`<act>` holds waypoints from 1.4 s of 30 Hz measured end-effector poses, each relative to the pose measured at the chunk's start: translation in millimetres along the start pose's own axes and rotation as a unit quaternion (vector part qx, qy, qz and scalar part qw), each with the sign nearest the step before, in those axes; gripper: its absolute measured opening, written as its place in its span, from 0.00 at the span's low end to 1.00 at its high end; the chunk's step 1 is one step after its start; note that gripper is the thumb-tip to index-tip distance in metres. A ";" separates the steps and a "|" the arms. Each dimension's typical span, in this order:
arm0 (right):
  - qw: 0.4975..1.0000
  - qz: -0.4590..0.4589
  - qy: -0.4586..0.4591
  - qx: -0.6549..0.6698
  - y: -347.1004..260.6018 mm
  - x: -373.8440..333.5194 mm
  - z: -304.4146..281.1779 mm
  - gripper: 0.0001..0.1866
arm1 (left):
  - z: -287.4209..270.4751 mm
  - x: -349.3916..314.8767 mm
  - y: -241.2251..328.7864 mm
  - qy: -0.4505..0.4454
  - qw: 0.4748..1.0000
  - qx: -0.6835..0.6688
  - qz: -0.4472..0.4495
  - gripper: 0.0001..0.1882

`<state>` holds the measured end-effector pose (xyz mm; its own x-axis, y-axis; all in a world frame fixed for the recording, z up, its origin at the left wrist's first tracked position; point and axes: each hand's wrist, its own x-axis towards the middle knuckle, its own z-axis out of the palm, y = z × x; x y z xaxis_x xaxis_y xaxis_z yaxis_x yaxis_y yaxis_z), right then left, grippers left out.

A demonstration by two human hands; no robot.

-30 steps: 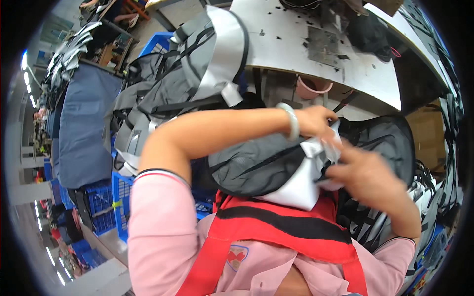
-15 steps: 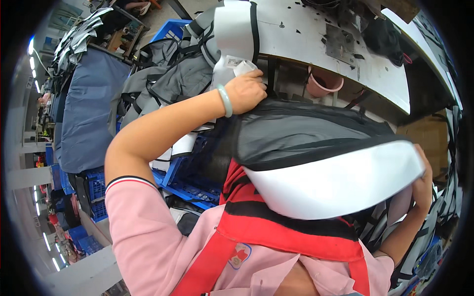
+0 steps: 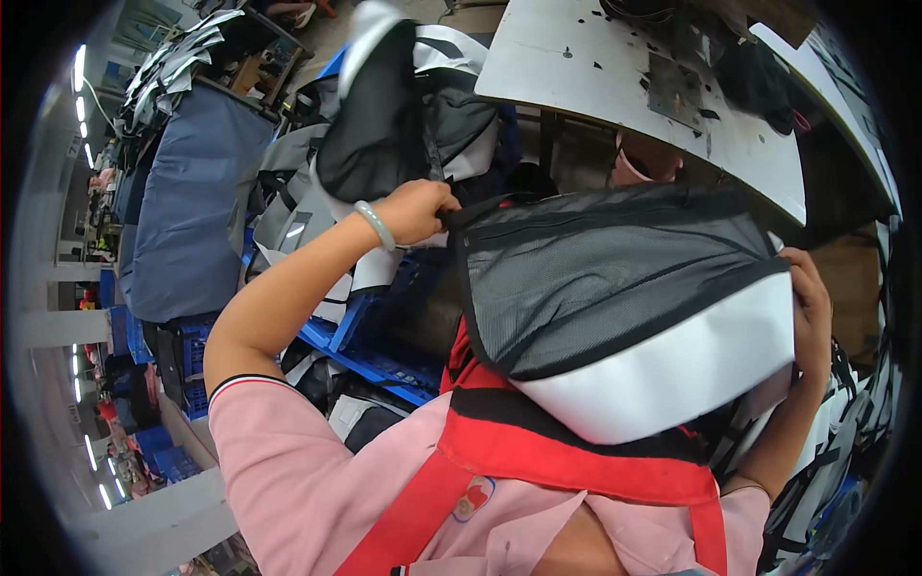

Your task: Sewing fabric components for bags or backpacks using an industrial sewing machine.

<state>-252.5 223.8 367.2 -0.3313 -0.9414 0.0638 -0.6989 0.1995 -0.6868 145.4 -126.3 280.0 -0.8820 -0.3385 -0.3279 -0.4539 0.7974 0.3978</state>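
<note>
Across my lap lies a sewn fabric piece with a black mesh panel (image 3: 595, 278), dark edge binding and a broad white panel (image 3: 672, 365) along its near side. My left hand (image 3: 418, 211), wearing a pale bangle, is closed on the dark bound corner at the left end of the mesh. Just beyond that hand stands a raised flap (image 3: 375, 120), dark inside with a white, motion-blurred edge; whether it joins the mesh piece I cannot tell. At the other end, my right hand (image 3: 809, 307) grips the right edge where mesh and white panel meet; its thumb is hidden.
A white worktable (image 3: 576, 67) with dark scraps stands ahead, a pink bucket (image 3: 645, 161) beneath it. Grey and white sewn pieces (image 3: 288, 168) are heaped over blue crates (image 3: 375, 370) at left. Blue-grey fabric (image 3: 187, 202) hangs farther left; more pieces hang at far right.
My left hand has moved left and slightly nearer. The white labelled part beyond it has given way to a raised dark flap farther left. The mesh is spread wider; my right hand has shifted slightly.
</note>
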 end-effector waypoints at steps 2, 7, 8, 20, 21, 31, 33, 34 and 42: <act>0.992 -0.055 0.063 -0.091 -4.7 -4.4 -6.1 0.08 | 0.1 -8.1 6.3 -0.026 0.998 -0.063 -0.009 0.15; 0.993 -0.077 0.015 0.087 35.9 -9.7 -81.8 0.08 | -3.6 4.0 75.1 -0.150 0.927 -0.343 0.032 0.12; 0.993 -0.099 0.031 0.051 10.0 -11.7 -82.0 0.08 | 0.4 11.2 82.0 -0.148 0.926 -0.346 0.044 0.12; 0.917 -0.158 0.259 -0.258 -67.5 -69.3 -97.0 0.10 | 96.6 101.5 108.8 -0.028 0.957 -0.090 0.274 0.12; 0.923 -0.143 0.294 -0.203 -18.5 -80.5 -106.3 0.12 | 80.2 85.9 108.6 -0.011 0.956 -0.146 0.253 0.11; 0.979 0.165 0.109 -0.059 180.4 -92.1 8.3 0.10 | 15.7 51.8 118.4 -0.097 0.941 -0.311 0.093 0.14; 0.979 0.184 0.082 -0.028 158.4 -96.3 8.3 0.09 | 10.9 55.0 124.3 -0.093 0.943 -0.310 0.083 0.16; 0.979 0.185 0.079 -0.028 149.2 -98.9 4.8 0.09 | 6.3 56.1 127.6 -0.081 0.948 -0.296 0.087 0.17; 0.980 0.101 0.095 -0.142 -28.1 -144.8 -33.7 0.07 | 1.0 78.6 162.4 -0.004 0.950 -0.272 0.157 0.18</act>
<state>-206.2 363.6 401.7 -0.5740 -0.8128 0.0992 -0.7465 0.4697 -0.4713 2.6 -22.9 318.0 -0.9846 -0.1208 -0.1260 -0.1692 0.4823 0.8595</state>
